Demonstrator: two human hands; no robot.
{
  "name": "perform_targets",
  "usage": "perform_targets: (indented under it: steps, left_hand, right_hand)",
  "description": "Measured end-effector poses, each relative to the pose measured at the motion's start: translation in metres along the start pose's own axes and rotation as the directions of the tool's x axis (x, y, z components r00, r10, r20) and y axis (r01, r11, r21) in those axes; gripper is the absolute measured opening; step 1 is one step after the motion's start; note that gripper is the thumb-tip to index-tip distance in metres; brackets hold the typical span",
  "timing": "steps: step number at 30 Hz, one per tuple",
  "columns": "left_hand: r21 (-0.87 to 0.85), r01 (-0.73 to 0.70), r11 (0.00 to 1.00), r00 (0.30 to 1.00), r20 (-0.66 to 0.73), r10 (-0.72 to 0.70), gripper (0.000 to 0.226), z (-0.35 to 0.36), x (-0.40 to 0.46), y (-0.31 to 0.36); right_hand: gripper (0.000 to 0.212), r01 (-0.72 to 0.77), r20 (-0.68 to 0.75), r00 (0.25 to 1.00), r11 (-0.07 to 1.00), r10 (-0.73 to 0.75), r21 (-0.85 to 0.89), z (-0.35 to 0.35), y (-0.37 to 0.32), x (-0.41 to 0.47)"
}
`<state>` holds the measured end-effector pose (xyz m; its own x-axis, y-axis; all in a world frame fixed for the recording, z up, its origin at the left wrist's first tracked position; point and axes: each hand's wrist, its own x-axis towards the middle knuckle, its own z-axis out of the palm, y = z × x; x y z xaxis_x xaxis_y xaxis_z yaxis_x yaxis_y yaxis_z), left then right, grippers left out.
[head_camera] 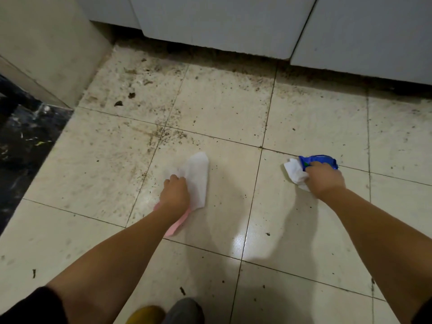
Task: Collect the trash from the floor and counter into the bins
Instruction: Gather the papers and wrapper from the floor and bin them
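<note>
Both my hands reach down to a dirty tiled floor. My left hand (174, 194) grips a white tissue (198, 181) that lies flat on the tile, with a pink paper scrap (174, 226) showing under my wrist. My right hand (325, 177) is closed on a crumpled white tissue (295, 172) together with a blue plastic wrapper (318, 160). No bin is in view.
White cabinet doors (222, 22) run along the far side, with dark grime along their base. A pale wall corner (46, 43) and a dark marble threshold (21, 141) are at the left. Dark crumbs (118, 103) dot the floor tiles (222, 106). My shoes (163, 312) show at the bottom.
</note>
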<state>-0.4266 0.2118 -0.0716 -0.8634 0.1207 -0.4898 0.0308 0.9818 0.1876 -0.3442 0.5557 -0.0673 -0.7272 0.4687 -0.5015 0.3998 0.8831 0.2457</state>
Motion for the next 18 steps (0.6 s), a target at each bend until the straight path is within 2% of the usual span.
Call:
perform_targets:
  steps: [3,5,8,14,18]
  left_hand:
    - [-0.018,-0.032,0.999,0.999,0.013,0.033,0.015,0.001,-0.003,-0.005]
    - [-0.054,-0.045,0.998,0.999,-0.005,0.044,0.014,-0.006,-0.011,-0.006]
    - [-0.136,-0.008,0.991,1.000,-0.018,0.006,0.013,-0.040,-0.039,0.003]
    - [-0.244,-0.007,0.970,1.000,0.014,0.011,0.013,-0.142,-0.139,0.037]
    - [-0.377,0.056,0.924,0.998,0.021,-0.052,0.011,-0.215,-0.219,0.050]
  right_hand:
    - [0.013,0.014,-0.039,0.999,1.000,-0.015,-0.027,-0.007,-0.006,-0.005]
    - [0.013,0.045,-0.091,0.995,0.999,-0.046,-0.012,-0.014,-0.009,-0.017]
    - [0.019,0.102,-0.094,0.990,0.995,-0.101,0.005,-0.040,-0.013,-0.059]
    - [0.021,0.224,-0.058,0.973,0.974,-0.224,0.009,-0.143,-0.007,-0.160]
    - [0.021,0.326,-0.081,0.942,0.945,-0.325,0.006,-0.224,-0.005,-0.228]
